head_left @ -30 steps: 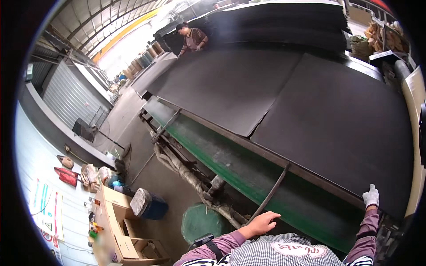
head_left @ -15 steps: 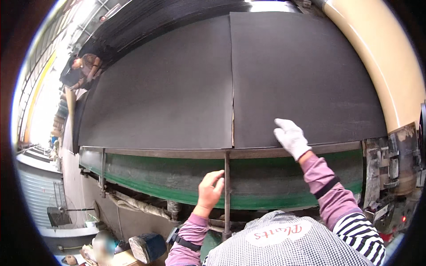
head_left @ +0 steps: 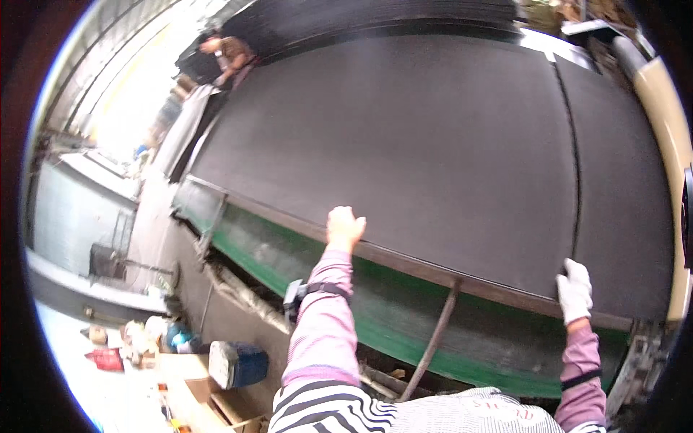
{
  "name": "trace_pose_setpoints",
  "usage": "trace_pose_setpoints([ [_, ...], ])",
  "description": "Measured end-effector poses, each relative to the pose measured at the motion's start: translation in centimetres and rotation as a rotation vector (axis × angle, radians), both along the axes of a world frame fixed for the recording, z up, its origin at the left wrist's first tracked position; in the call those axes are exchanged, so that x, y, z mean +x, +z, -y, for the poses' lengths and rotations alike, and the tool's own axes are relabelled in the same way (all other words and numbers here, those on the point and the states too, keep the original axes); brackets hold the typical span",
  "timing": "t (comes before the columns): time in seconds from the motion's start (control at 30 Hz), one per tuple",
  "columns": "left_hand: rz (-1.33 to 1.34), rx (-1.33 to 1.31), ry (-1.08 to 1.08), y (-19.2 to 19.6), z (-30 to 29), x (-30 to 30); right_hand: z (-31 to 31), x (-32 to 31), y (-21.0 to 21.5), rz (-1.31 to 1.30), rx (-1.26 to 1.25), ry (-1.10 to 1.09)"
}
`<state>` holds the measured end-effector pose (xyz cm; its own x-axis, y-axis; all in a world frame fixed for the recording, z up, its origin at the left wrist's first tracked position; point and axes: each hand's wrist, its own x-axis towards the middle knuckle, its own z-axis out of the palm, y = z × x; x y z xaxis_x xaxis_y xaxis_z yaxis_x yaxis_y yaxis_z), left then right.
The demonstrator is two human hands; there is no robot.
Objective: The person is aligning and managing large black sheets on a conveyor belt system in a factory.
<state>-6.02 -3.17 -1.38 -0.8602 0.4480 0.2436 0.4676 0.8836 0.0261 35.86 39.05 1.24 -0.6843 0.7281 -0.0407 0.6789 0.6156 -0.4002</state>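
Big dark sheet (head_left: 433, 151) lies on green conveyor (head_left: 404, 317). Near edge is gripped by bare left hand (head_left: 344, 229) and gloved right hand (head_left: 575, 290), set well apart. Seam (head_left: 570, 144) beside right hand. Blue drum (head_left: 238, 364) on floor, lower left.

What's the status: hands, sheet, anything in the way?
Left hand bare, gripping near edge of large dark sheet. Right hand gloved, on same edge by seam. Nothing lying on sheet.
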Motion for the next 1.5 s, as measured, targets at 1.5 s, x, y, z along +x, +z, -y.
trace_pose_setpoints([
  [1.5, -0.024, -0.726, -0.672, -1.7, -12.5, 12.9, 0.3, 20.3, 4.8, -0.566, 0.063, -0.039],
])
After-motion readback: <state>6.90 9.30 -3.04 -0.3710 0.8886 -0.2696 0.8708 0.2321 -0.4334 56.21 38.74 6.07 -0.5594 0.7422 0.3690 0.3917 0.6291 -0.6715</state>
